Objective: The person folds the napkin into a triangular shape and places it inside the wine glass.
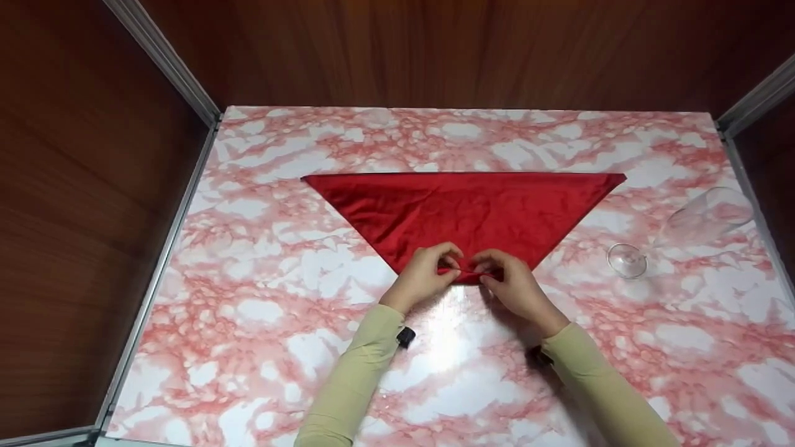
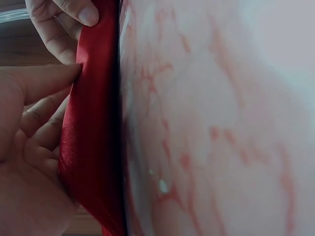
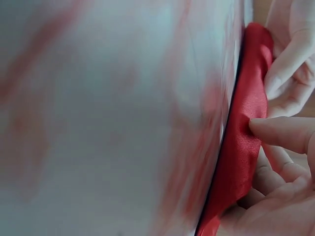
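A red satin cloth (image 1: 459, 211) lies on the table with its long straight side at the back and its sides slanting in to a short folded edge at the front. At that near edge my left hand (image 1: 430, 273) pinches the fold between thumb and fingers. Just to its right my right hand (image 1: 512, 282) pinches the same fold, the two hands a small gap apart. In the left wrist view the raised fold of red cloth (image 2: 93, 113) stands along the thumb. The right wrist view shows my right thumb (image 3: 278, 132) pressed on the fold.
A clear stemmed glass (image 1: 702, 217) stands to the right of the cloth, its round foot (image 1: 626, 260) nearer the cloth. The table (image 1: 261, 347) has a red and white marbled top. Brown wooden panels (image 1: 435, 56) with metal frames close in the back and sides.
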Available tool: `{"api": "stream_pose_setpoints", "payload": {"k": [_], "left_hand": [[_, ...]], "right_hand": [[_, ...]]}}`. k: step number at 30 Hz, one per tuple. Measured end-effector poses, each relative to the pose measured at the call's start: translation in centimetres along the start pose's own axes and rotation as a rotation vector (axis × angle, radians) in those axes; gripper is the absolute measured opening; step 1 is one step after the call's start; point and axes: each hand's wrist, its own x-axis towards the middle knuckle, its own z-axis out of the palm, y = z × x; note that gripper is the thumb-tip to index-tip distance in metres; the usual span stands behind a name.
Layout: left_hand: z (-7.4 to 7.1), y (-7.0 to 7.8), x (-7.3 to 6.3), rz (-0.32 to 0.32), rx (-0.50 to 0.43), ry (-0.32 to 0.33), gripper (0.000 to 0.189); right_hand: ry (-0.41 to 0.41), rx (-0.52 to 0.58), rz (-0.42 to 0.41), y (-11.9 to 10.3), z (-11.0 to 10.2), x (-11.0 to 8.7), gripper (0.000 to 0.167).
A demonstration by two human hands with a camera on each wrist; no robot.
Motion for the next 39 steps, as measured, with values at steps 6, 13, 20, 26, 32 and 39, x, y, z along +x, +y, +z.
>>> {"api": "stream_pose_setpoints", "payload": {"k": [6,13,20,26,32,39], "left_hand": [[-0.1,0.4,0.1,0.028,-0.076,-0.054,0.028],[0.0,0.3,0.8,-0.008,-0.051,-0.070,0.025],[-0.1,0.0,1.4,-0.024,-0.062,-0.057,0.024],[-0.5,-0.2,1.9,-0.078,-0.104,-0.067,0.025],[-0.7,-0.4,2.3,-0.098,-0.136,-0.086,0.027],[-0.6,-0.4,2.3,-0.057,-0.048,-0.089,0.024]], "right_hand": [[-0.007,0.005,0.020,-0.1,-0.1,0.1,0.031],[0.009,0.016,0.034,0.2,-0.3,0.3,0.024],[0.038,0.047,-0.034,0.0,-0.5,0.3,0.028],[-0.002,0.045,-0.071,0.0,-0.6,0.3,0.028],[-0.060,0.020,-0.029,0.3,-0.6,0.6,0.032],[-0.131,0.005,-0.017,0.5,-0.8,1.0,0.040]]}}
